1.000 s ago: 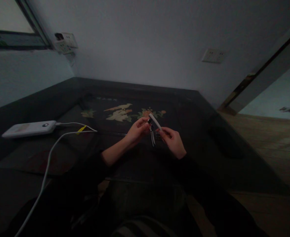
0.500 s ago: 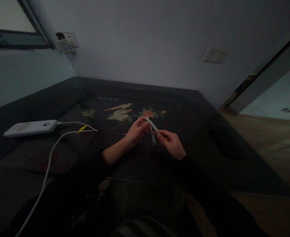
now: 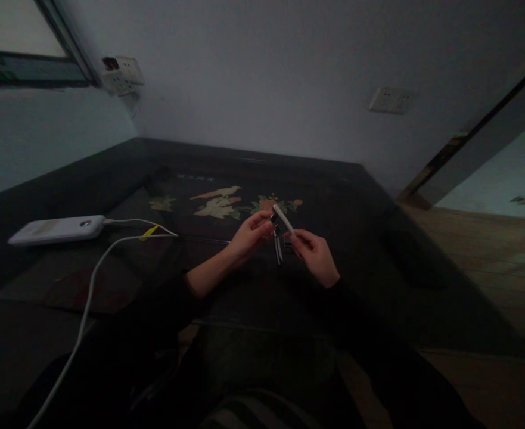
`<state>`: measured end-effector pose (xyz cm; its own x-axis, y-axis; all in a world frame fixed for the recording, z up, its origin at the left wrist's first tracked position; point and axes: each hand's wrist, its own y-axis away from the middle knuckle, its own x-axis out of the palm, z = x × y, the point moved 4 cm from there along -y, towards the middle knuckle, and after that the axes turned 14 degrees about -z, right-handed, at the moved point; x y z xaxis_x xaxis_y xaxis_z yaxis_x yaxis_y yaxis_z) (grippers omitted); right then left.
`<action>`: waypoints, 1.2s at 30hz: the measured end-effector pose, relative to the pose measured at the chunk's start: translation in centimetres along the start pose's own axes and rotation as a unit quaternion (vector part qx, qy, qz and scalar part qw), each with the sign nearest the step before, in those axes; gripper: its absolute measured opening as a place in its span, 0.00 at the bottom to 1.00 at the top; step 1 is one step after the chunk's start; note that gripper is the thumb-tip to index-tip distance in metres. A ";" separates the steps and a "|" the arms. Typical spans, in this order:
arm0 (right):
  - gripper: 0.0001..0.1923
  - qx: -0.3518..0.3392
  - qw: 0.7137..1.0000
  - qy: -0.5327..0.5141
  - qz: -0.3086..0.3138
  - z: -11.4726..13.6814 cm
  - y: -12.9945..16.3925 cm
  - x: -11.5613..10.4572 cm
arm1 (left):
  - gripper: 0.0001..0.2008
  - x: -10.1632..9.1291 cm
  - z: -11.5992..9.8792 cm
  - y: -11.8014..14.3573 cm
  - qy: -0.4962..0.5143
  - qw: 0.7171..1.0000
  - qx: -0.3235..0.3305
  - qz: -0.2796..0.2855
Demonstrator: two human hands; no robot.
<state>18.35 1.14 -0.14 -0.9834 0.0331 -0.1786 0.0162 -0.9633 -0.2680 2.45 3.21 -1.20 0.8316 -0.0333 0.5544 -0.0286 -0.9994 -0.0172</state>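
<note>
At the middle of the dark table, my left hand (image 3: 248,237) is closed, its thumb and fingertips pinching the dark end of a small white strip (image 3: 283,218). The strip arches between my two hands. Its lower right end is in the closed fingers of my right hand (image 3: 314,255). A thin, shiny black-and-silver piece (image 3: 279,249) hangs below the strip, between the hands. Both hands are held above the tabletop. The dim light hides finer detail, so the strip's exact kind cannot be made out.
The dark table (image 3: 360,196) has a bird-and-flower picture (image 3: 220,205). On its left lies a white power bank (image 3: 56,231) with a white cable (image 3: 93,277) bearing a yellow tag (image 3: 149,232). A dark flat object (image 3: 412,259) lies at right. Wall sockets (image 3: 390,100) are behind.
The white strip has shifted slightly right and up and now looks more curved. My right hand has moved a little to the right, opening more of a gap between the hands.
</note>
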 end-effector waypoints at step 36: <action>0.23 0.001 1.000 0.009 -0.008 0.0 -0.2 -0.2 | 0.26 -0.2 0.2 -0.3 -0.021 1.000 0.013 0.000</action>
<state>18.52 1.32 -0.09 -0.9800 0.0544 -0.1916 -0.0006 -0.9629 -0.2700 2.39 3.49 -1.51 0.8545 -0.0332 0.5184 -0.0153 -0.9991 -0.0388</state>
